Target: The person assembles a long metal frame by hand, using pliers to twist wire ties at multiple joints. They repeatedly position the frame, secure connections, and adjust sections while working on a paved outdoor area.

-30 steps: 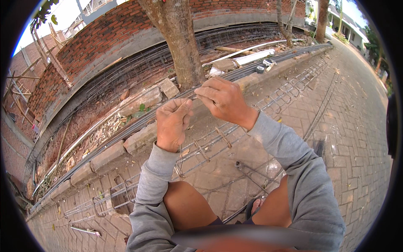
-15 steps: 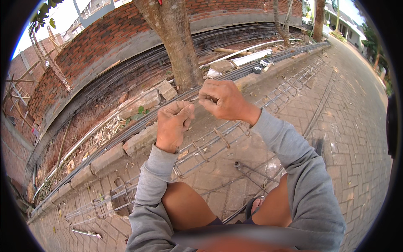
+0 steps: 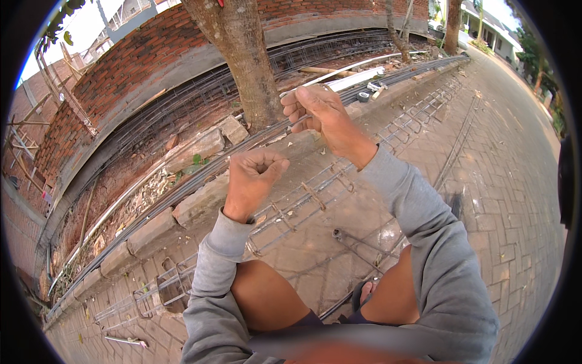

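My left hand (image 3: pixel 253 182) is raised over the paving with its fingers curled in and the thumb pressed along them. Whatever is between those fingers is too small to make out. Higher and further right is my right hand (image 3: pixel 327 121), its fingers half curled and apart, the thumb raised from them; I see nothing in it. Below both hands a long steel rebar cage (image 3: pixel 321 209) lies on the ground, with square stirrups (image 3: pixel 312 197) around its bars. A metal rod with a round socket-like end (image 3: pixel 337 233) lies near my knees.
Bundled dark bars (image 3: pixel 182 200) run along the kerb (image 3: pixel 151 233). Behind them stand a tree trunk (image 3: pixel 251 73) and a brick wall (image 3: pixel 145 54). A dark ring-shaped roll (image 3: pixel 364 97) sits by white pieces. More thin bars (image 3: pixel 458 145) lie on the paving at right.
My hands have drawn apart. The right hand moved up and turned, its fingers loosening from a closed grip; the left hand stays nearly in place, closed. The view has shifted slightly.
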The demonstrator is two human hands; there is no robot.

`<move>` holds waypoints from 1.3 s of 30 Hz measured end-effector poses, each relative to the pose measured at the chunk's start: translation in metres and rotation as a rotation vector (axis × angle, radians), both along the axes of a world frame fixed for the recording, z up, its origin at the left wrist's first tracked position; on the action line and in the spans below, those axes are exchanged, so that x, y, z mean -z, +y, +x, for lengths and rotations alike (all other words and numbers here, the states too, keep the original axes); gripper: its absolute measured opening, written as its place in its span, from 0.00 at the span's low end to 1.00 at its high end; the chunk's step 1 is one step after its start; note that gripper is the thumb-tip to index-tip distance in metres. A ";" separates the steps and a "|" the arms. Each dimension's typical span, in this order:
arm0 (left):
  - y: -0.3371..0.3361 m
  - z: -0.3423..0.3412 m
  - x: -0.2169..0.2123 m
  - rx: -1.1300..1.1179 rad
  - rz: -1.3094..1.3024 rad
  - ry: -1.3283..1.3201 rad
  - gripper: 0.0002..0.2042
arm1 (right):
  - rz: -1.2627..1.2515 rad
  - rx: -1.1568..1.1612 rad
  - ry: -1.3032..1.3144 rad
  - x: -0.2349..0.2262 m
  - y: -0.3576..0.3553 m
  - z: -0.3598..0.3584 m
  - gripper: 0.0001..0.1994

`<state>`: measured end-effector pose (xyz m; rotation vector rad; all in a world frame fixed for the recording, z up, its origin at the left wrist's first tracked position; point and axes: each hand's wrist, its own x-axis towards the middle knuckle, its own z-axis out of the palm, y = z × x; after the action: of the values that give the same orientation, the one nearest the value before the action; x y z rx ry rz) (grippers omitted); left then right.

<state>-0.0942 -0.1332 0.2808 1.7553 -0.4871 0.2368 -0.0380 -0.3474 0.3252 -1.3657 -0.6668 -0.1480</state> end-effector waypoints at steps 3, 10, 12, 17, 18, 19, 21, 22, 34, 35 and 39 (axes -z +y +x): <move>-0.010 -0.002 0.003 0.051 0.032 -0.037 0.02 | 0.084 -0.119 0.111 0.013 0.014 -0.003 0.32; -0.016 -0.006 -0.001 0.075 0.116 -0.009 0.03 | -0.010 -0.132 0.045 0.024 0.024 -0.008 0.33; -0.019 -0.006 -0.002 0.108 0.151 -0.130 0.04 | -0.020 -0.128 0.021 0.024 0.027 -0.011 0.32; -0.015 -0.008 -0.004 0.066 0.055 0.034 0.03 | -0.097 0.010 -0.081 0.012 0.016 -0.009 0.22; -0.013 -0.007 -0.004 0.042 0.034 0.061 0.03 | -0.229 0.055 -0.196 0.008 0.007 -0.007 0.17; -0.010 -0.007 -0.005 0.028 0.002 0.075 0.04 | -0.359 0.101 -0.313 0.003 -0.003 -0.006 0.13; -0.003 -0.004 -0.006 0.019 -0.081 0.128 0.04 | -0.567 0.152 -0.594 -0.003 -0.017 -0.003 0.10; 0.000 -0.003 -0.006 0.027 -0.128 0.154 0.05 | -0.644 0.160 -0.755 -0.004 -0.021 -0.003 0.09; 0.009 -0.006 -0.008 0.200 0.198 -0.102 0.03 | -0.601 -0.346 -0.114 0.011 -0.016 0.001 0.06; 0.010 -0.007 -0.010 0.228 0.156 -0.057 0.03 | -0.529 -0.411 0.035 0.016 -0.014 0.002 0.07; 0.015 -0.009 -0.013 0.157 -0.113 0.072 0.04 | -0.041 -0.564 0.413 0.038 0.001 -0.010 0.06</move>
<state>-0.1035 -0.1179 0.2938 1.6011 -0.5466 0.0879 -0.0482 -0.3461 0.2875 -1.1504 -0.6778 0.5864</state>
